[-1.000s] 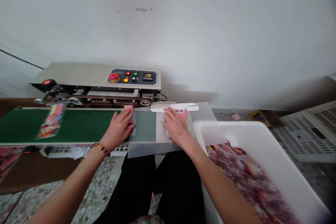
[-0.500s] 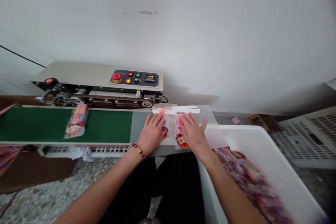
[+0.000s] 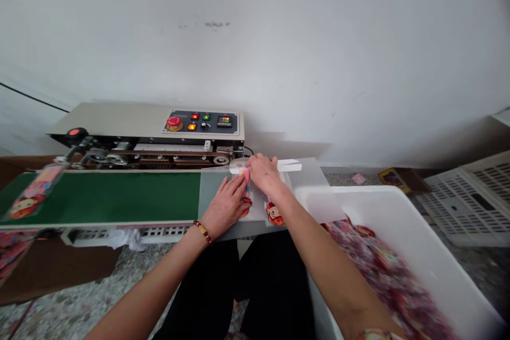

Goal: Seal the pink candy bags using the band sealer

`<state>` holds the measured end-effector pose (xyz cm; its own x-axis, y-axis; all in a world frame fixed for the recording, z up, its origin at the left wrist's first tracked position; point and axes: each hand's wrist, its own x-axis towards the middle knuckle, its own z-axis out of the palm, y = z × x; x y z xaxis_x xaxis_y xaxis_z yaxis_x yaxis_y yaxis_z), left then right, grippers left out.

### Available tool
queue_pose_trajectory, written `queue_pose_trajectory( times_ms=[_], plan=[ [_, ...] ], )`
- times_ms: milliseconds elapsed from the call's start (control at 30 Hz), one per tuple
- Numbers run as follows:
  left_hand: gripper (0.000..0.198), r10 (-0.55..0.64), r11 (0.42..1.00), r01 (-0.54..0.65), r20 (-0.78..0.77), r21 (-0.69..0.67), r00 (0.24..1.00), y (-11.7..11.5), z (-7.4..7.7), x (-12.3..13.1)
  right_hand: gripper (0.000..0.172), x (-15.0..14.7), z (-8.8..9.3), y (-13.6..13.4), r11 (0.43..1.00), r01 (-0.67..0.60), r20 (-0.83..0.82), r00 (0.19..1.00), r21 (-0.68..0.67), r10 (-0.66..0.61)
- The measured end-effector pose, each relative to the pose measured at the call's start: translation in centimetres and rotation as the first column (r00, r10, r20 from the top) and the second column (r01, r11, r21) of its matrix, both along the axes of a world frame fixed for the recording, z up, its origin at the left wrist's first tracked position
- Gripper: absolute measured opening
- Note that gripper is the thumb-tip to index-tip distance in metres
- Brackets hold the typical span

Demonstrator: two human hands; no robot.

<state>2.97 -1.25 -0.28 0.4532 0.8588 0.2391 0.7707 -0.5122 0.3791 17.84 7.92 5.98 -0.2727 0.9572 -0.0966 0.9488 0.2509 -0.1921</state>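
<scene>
Hiding parts of two packets (image 3: 274, 213): left hand (image 3: 224, 207) flat on one, right hand (image 3: 264, 174) curled, hold unclear.

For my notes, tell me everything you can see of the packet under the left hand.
The packet looks like clear plastic, with pink, striped contents toward its far end and a red cartoon figure at its near end. It lies flat on the pale sheet; the left hand covers part of it. The right hand is by its far end; contact is unclear.
</scene>
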Motion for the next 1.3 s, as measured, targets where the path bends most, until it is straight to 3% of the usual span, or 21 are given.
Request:
queue_pose_trajectory(
  times_ms=[233, 367, 433, 500, 633, 733, 833, 933, 1000, 1100, 1200, 1233, 1300],
  plan=[
    [0.075, 0.039, 0.999, -0.039, 0.106, -0.006, 0.994, -0.3, -0.5, 0.0, 0.025, 0.3, 0.1, -0.4, 1.000, -0.003, -0.036, 0.999, -0.017, 0.002],
    [0.088, 0.120, 0.992, -0.122, 0.325, -0.013, 0.938, -0.9, 0.0, -0.4, 0.020, 1.7, 2.3, -2.1, 0.991, -0.104, -0.248, 0.961, 0.086, 0.123],
    [0.084, 0.200, 0.980, -0.183, 0.506, -0.083, 0.839, -1.0, 1.2, -0.6, 0.017, 2.5, 3.9, -3.4, 0.974, -0.188, -0.378, 0.899, 0.123, 0.221],
    [0.067, 0.269, 0.963, -0.178, 0.664, -0.203, 0.698, -0.7, 3.0, -0.9, 0.015, 2.9, 5.3, -4.4, 0.955, -0.253, -0.454, 0.840, 0.158, 0.297],
    [0.040, 0.345, 0.913, 0.043, 0.822, -0.407, 0.453, 0.2, 6.8, -1.0, 0.013, 2.9, 6.7, -5.3, 0.949, -0.247, -0.521, 0.794, 0.198, 0.315],
    [0.035, 0.414, 0.861, 0.155, 0.845, -0.484, 0.339, 0.3, 8.9, -1.1, 0.009, 2.5, 7.2, -5.6, 0.965, -0.216, -0.609, 0.749, 0.148, 0.261],
    [0.034, 0.463, 0.839, 0.156, 0.835, -0.520, 0.297, -0.1, 9.9, -1.1, 0.006, 2.2, 7.3, -6.1, 0.981, -0.185, -0.749, 0.643, 0.054, 0.162],
    [0.033, 0.509, 0.812, 0.132, 0.801, -0.568, 0.315, -0.2, 9.4, -1.1, 0.015, 2.1, 6.5, -6.2, 0.976, -0.217, -0.845, 0.527, -0.027, 0.094],
    [0.030, 0.524, 0.809, 0.061, 0.765, -0.585, 0.375, 0.1, 8.2, -1.1, 0.016, 1.9, 5.3, -5.7, 0.972, -0.230, -0.832, 0.547, -0.041, 0.094],
    [0.021, 0.515, 0.844, -0.188, 0.661, -0.503, 0.545, 0.8, 5.6, -1.1, 0.018, 1.2, 2.6, -3.9, 0.985, -0.171, -0.680, 0.725, -0.022, 0.110],
    [0.026, 0.492, 0.867, -0.443, 0.529, -0.227, 0.691, 0.9, 3.2, -1.1, 0.025, 0.3, 0.3, -1.5, 0.994, -0.102, -0.401, 0.909, 0.043, 0.111],
    [0.030, 0.461, 0.878, -0.464, 0.476, -0.119, 0.749, 0.8, 2.6, -1.1, 0.027, 0.0, -0.2, -0.9, 0.993, -0.089, -0.308, 0.945, 0.072, 0.107],
    [0.034, 0.352, 0.920, -0.387, 0.320, 0.053, 0.880, 0.4, 1.7, -0.9, 0.029, -0.5, -0.8, 0.0, 0.991, -0.075, -0.161, 0.983, 0.109, 0.092]
  ],
)
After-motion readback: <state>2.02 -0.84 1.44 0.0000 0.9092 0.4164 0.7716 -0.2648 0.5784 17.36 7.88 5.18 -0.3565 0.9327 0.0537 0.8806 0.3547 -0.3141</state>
